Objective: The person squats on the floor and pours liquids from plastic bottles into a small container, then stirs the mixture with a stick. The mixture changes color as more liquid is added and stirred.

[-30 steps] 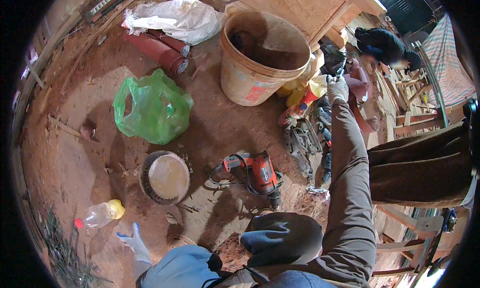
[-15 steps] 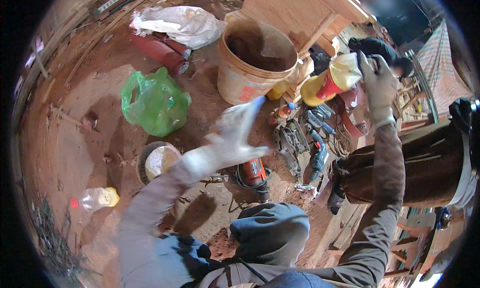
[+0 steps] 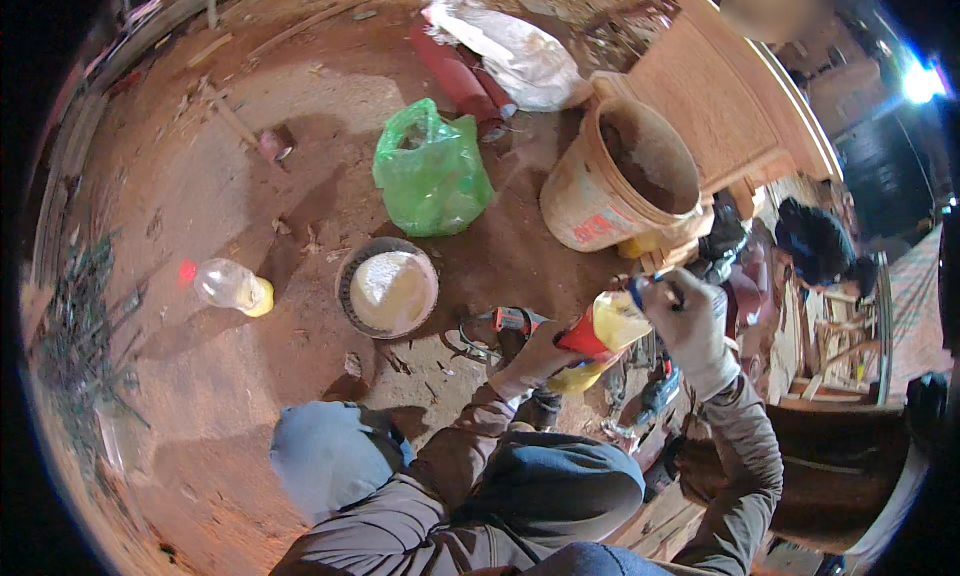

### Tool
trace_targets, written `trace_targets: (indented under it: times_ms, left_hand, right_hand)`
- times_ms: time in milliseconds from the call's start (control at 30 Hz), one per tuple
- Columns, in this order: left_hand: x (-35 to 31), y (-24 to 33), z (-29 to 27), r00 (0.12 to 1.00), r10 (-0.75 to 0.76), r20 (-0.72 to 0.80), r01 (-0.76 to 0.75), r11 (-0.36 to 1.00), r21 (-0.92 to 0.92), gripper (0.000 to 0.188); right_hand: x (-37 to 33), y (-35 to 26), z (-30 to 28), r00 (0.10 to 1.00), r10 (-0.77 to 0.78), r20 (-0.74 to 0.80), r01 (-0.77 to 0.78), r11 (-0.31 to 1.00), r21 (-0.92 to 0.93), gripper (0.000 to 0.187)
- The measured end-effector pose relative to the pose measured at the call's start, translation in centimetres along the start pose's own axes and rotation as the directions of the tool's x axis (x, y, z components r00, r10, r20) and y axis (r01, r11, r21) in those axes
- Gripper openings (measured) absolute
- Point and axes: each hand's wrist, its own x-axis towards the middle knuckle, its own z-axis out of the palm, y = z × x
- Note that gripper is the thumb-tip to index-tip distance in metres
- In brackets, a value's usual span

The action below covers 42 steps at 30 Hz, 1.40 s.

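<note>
One bucket [image 3: 575, 201]: beyond both hands.
Green bag [image 3: 435, 186]: ahead of the left hand.
Left hand [image 3: 542, 360]: gripping the red-and-yellow container [image 3: 614, 324]; earlier, empty and spread.
Right hand [image 3: 690, 326]: pinching its pale end.
Container: between the hands.

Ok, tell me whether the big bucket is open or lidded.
Open: the big bucket shows its bare rim and inner wall, with no lid across.
</note>
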Motion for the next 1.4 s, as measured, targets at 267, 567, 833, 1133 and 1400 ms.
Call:
trace_targets:
  times_ms: [267,567,833,1133,1400]
  left_hand:
    - [-1.0,-1.3,-3.1,0.991,-0.118,-0.062,0.123,0.989,0.087,0.041]
    - [-0.6,2.4,-1.0,0.957,-0.134,-0.258,0.209,0.934,0.290,0.024]
    - [-0.8,0.7,-8.4,0.976,-0.133,0.172,0.175,0.949,-0.262,0.025]
    - [-1.4,1.2,-8.9,0.967,-0.200,0.156,0.220,0.969,-0.116,0.027]
    - [-0.8,1.1,-11.0,0.973,-0.204,0.106,0.209,0.977,-0.044,0.027]
  right_hand:
    - [2.8,0.1,1.8,0.955,-0.287,0.073,0.290,0.860,-0.421,0.031]
    - [4.2,2.2,2.1,0.962,-0.272,-0.010,0.215,0.780,-0.587,0.027]
    - [3.3,-4.6,1.6,0.827,-0.429,0.363,0.522,0.827,-0.210,0.032]
    - [2.0,-1.2,1.4,0.806,-0.294,0.513,0.543,0.713,-0.443,0.038]
    - [1.2,-0.2,0.5,0.580,-0.515,0.632,0.751,0.639,-0.169,0.034]
